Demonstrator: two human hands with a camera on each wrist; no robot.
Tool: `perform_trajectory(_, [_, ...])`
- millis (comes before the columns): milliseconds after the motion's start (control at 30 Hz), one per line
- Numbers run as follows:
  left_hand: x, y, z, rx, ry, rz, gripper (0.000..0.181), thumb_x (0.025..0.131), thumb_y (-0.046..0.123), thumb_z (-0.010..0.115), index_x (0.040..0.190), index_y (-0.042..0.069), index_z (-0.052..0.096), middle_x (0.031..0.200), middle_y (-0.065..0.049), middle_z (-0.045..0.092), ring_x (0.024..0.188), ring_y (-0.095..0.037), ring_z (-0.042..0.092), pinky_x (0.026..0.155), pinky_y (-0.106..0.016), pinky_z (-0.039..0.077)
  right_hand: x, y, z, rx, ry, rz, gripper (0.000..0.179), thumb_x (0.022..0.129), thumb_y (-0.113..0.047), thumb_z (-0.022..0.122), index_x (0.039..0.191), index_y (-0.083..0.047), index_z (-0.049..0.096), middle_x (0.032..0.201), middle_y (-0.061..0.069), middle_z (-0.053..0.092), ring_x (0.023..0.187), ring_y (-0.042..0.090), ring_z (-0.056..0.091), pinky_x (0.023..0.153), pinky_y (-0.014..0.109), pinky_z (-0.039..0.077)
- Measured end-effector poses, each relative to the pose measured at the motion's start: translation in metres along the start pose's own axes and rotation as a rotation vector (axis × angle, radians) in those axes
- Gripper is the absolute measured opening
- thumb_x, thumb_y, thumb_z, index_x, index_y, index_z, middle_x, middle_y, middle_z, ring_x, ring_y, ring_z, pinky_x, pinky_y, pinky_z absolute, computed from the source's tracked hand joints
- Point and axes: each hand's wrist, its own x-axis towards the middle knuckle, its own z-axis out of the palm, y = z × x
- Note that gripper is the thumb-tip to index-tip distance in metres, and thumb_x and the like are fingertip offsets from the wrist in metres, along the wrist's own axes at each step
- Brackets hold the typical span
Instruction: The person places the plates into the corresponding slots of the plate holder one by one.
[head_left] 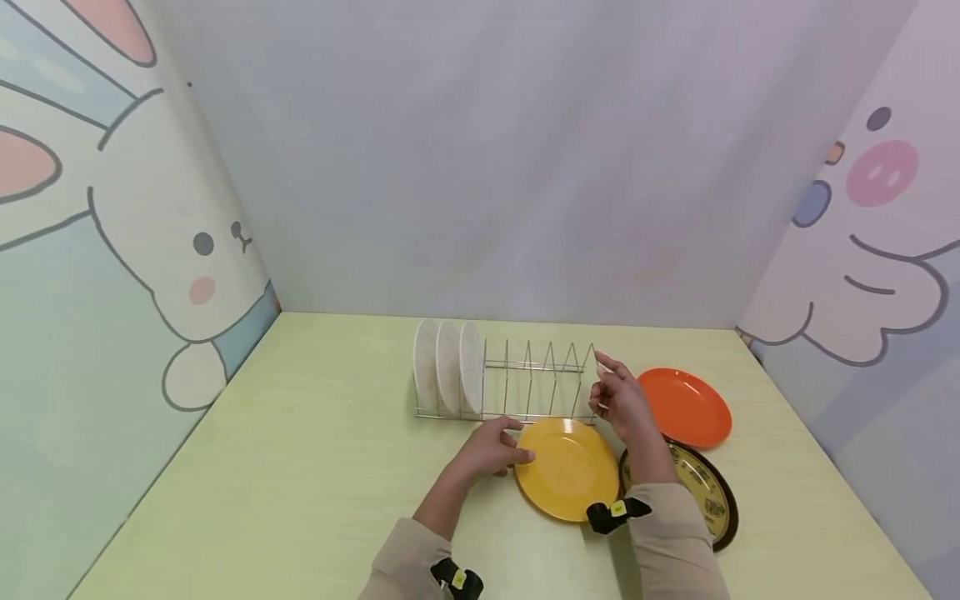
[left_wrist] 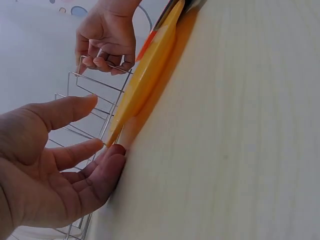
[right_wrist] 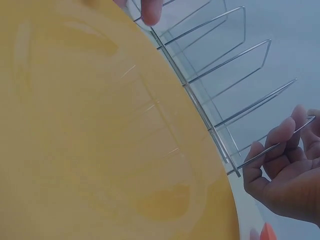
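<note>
A wire dish rack (head_left: 529, 392) stands on the table with several white plates (head_left: 471, 367) upright in its left slots. In front of it lies a yellow plate (head_left: 566, 471), its far edge close to the rack's base. My left hand (head_left: 491, 447) is at that plate's left edge; in the left wrist view its fingertips (left_wrist: 114, 152) meet the rim while the thumb stays lifted away. At the rack's right end, my right hand (head_left: 621, 398) has its fingers curled round the end wire (right_wrist: 270, 149).
To the right lies an orange-red plate (head_left: 686, 408). Nearer me, a dark-rimmed patterned plate (head_left: 708, 492) is partly hidden beneath my right forearm. Behind the table rises a pale curtain-like backdrop (head_left: 465, 167), with cartoon-printed panels on both sides.
</note>
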Motion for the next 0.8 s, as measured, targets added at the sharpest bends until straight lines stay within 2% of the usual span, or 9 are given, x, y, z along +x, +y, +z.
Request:
perform_trajectory(167, [0.005,-0.001,0.001,0.11,-0.023,0.029,0.043,0.073,0.0,0.075,0.113,-0.001,0.059,0.068,-0.003,0.055,0.049,-0.015,0.05,0.045,-0.025,0.044,0.0,0.001,0.0,0.005,-0.006,-0.003,0.046,0.102,-0.019,0.037,0.147,-0.014,0.026,0.067,0.002,0.051,0.057,0.015,0.05,0.065,0.032,0.043])
perform_trajectory(400, [0.008,-0.004,0.003,0.152,-0.01,0.024,0.041,0.071,-0.005,0.073,0.11,0.001,0.061,0.064,-0.002,0.053,0.045,-0.013,0.047,0.043,-0.023,0.041,0.0,0.003,0.0,0.018,-0.002,0.004,0.045,0.102,-0.02,0.039,0.146,-0.015,0.029,0.068,0.002,0.052,0.058,0.016,0.05,0.065,0.032,0.043])
perform_trajectory(500, [0.007,-0.006,0.002,0.096,-0.012,0.008,0.041,0.071,-0.007,0.072,0.11,0.001,0.06,0.066,-0.004,0.054,0.048,-0.014,0.05,0.044,-0.025,0.045,-0.001,0.003,0.0,0.027,-0.007,0.013,0.045,0.102,-0.02,0.039,0.146,-0.017,0.03,0.068,0.002,0.052,0.058,0.015,0.05,0.066,0.032,0.043])
perform_trajectory(633, [0.004,-0.01,-0.002,-0.054,0.005,-0.013,0.041,0.072,-0.009,0.066,0.111,0.002,0.06,0.072,-0.008,0.056,0.054,-0.017,0.055,0.048,-0.029,0.05,-0.001,0.003,0.0,0.014,-0.008,0.002,0.045,0.102,-0.02,0.039,0.146,-0.015,0.029,0.068,0.002,0.052,0.058,0.016,0.05,0.066,0.033,0.043])
perform_trajectory(800, [0.0,-0.012,-0.009,-0.193,0.012,0.009,0.043,0.071,-0.01,0.061,0.112,0.0,0.059,0.078,-0.012,0.057,0.057,-0.018,0.056,0.051,-0.031,0.051,0.0,0.002,0.0,0.004,-0.013,-0.008,0.047,0.102,-0.02,0.039,0.147,-0.013,0.026,0.067,0.002,0.052,0.057,0.016,0.051,0.067,0.034,0.043])
